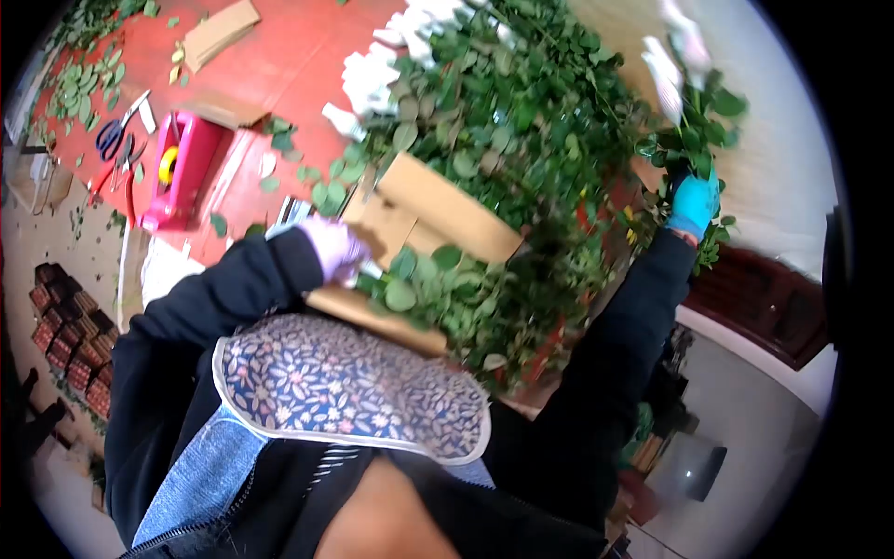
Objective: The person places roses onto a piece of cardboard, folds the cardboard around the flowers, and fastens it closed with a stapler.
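Note:
My right hand (pixel 694 203), in a blue glove, is closed around the leafy stems of roses (pixel 669 86) held up at the right. Their heads are in pale sleeves and look blurred. In a lilac glove, my left hand (pixel 333 246) has its fingers curled at the near-left side of an opened cardboard wrap (pixel 447 207). A white-sleeved rose head (pixel 372 269) shows at those fingertips, its green leaves (pixel 410 284) lying across the cardboard. Part of my left fingers is hidden.
A large heap of leafy roses (pixel 521 102) with white-sleeved heads covers the red table (pixel 298 47). A pink tape dispenser (pixel 191 168), scissors (pixel 114 136), red-handled pliers-like cutters (pixel 126 168) and flat cardboard (pixel 220 34) lie at the left, among loose leaves.

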Available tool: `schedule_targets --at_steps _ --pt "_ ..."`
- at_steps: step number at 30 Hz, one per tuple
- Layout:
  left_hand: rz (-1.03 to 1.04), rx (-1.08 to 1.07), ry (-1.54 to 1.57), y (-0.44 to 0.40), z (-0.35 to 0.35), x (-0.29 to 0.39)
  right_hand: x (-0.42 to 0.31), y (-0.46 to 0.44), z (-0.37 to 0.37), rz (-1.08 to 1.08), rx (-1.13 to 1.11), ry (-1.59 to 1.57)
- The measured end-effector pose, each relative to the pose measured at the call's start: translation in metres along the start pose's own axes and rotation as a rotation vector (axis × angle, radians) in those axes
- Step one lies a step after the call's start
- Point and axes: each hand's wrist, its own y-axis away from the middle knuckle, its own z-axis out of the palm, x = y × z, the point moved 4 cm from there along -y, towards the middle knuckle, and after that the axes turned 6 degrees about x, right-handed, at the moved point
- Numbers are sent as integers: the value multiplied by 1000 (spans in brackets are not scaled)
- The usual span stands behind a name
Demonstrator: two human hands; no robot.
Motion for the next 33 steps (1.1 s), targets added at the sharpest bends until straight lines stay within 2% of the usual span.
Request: schedule_targets --at_steps 1,2,4,5,6,7,8,10,11,12,13,14,15,16,18,19,20,21,24,26,27,28,30,31,32,33 --pt "5 130 66 3 3 -5 -9 9 -8 250 -188 -178" --pt "29 169 103 4 8 -10 -4 22 -5 234 -169 -115" --pt "2 193 151 5 15 -17 -30 48 -32 205 -233 -286" --pt "-1 195 150 6 10 -13 -34 64 -43 54 -247 -239" --pt "-26 143 116 6 5 -8 -50 81 -69 5 -205 -283" --pt "-50 90 83 7 2 -6 -76 99 -104 -99 -100 -335" --pt "-52 89 81 7 9 -11 -88 116 -110 -186 -258 -324" --pt "84 201 67 3 23 -19 -110 153 -125 -357 -583 -325" --pt "31 143 108 4 24 -20 -150 157 -150 -456 -440 -512" --pt "35 190 285 -9 59 -44 -171 167 -149 -364 -570 -570" --pt "49 235 461 -20 94 -67 -185 183 -140 -375 -788 -489" --pt "20 189 420 -14 77 -54 -191 201 -131 -368 -639 -653" --pt "-6 142 377 -7 59 -41 -191 228 -108 -374 -675 -674" --pt "24 223 280 0 43 -28 -198 238 -98 -380 -867 -622" --pt "88 382 79 9 23 -15 -196 276 -66 -324 -918 -687" --pt "20 319 216 8 26 -20 -195 279 -64 -306 -919 -695" --pt "25 302 206 8 26 -21 -195 283 -62 -296 -947 -709" --pt "101 390 250 7 20 -18 -195 287 -60 -285 -974 -723" --pt "122 341 300 5 16 -14 -188 288 -51 -211 -1053 -774" --pt "236 455 -5 2 25 -19 -181 285 -51 -162 -996 -839" --pt "131 364 81 0 22 -18 -176 283 -50 -102 -949 -880" --pt "136 359 75 3 15 -16 -172 281 -49 -44 -903 -920" --pt "339 522 -317 12 0 -3 -169 278 -49 -37 -851 -900" --pt "320 411 -232 4 6 -7 -167 274 -50 3 -798 -929" --pt "321 406 -236 0 12 -11 -165 270 -51 43 -743 -958" --pt "330 361 -163 -2 15 -12 -170 267 -55 -55 -675 -860"
